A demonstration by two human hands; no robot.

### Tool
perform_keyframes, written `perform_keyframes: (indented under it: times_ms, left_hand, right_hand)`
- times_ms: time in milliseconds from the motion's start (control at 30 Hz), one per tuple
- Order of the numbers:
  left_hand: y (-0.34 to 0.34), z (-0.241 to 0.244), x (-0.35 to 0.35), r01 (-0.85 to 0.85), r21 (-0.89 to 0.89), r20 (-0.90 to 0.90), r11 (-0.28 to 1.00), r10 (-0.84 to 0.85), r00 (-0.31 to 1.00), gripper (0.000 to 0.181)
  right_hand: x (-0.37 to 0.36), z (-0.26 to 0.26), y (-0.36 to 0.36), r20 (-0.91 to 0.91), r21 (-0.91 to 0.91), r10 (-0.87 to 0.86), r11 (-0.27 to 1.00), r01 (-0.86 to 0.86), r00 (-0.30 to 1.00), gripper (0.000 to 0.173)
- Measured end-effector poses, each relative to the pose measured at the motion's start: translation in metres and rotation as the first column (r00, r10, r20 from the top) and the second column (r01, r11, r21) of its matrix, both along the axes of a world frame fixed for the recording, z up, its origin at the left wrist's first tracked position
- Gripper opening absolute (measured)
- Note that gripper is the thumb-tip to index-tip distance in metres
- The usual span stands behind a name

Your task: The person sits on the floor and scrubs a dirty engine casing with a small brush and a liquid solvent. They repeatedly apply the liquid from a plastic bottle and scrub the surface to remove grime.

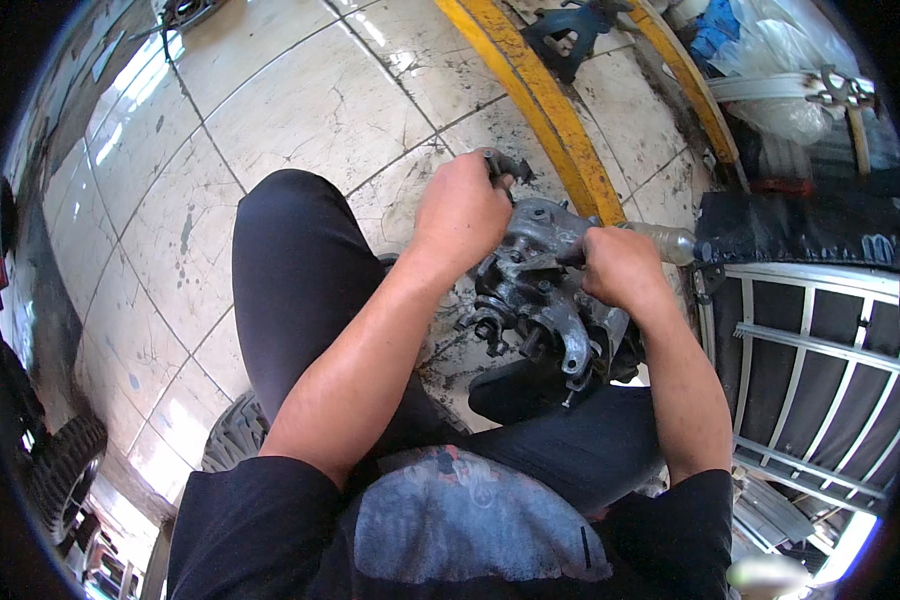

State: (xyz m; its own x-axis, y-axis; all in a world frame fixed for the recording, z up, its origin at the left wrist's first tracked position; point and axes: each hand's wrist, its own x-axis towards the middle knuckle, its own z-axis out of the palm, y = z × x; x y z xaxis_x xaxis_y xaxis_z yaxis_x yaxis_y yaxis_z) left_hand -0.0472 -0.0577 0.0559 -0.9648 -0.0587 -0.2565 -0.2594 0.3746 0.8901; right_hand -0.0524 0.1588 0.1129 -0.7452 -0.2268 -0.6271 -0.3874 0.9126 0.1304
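A greasy metal engine casing (544, 285) with arms and bolts stands on the floor in front of me, beside my bent leg. At its far left edge, my left hand (463, 206) is closed around a dark metal part (508, 166), whose far end sticks out past the fingers. My right hand (621, 264) is closed at the casing's upper right side, its fingertips around a dark piece that is mostly hidden. What that piece is, I cannot tell. A clear plastic bottle (671, 241) lies just beyond my right hand.
A yellow steel beam (544, 101) runs across the tiled floor (300, 97) behind the casing. A dark jack stand (574, 37) is past it. On the right are a metal rack (810, 337) and plastic bags (787, 45). Tyres (67, 472) stand at the left.
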Motion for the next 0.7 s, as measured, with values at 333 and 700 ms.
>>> perform_keyframes:
  times_ms: [333,700]
  left_hand:
    - [-0.006,0.003,-0.002,-0.128,0.064,-0.064,0.99,0.132,0.989,0.02]
    - [-0.005,-0.038,0.009,-0.087,-0.019,-0.117,0.996,0.085,0.99,0.022]
  right_hand:
    - [0.044,-0.025,0.016,0.091,-0.159,-0.368,0.912,0.378,0.926,0.036]
    - [0.104,0.005,0.053,-0.032,-0.652,-0.803,0.468,0.596,0.595,0.038]
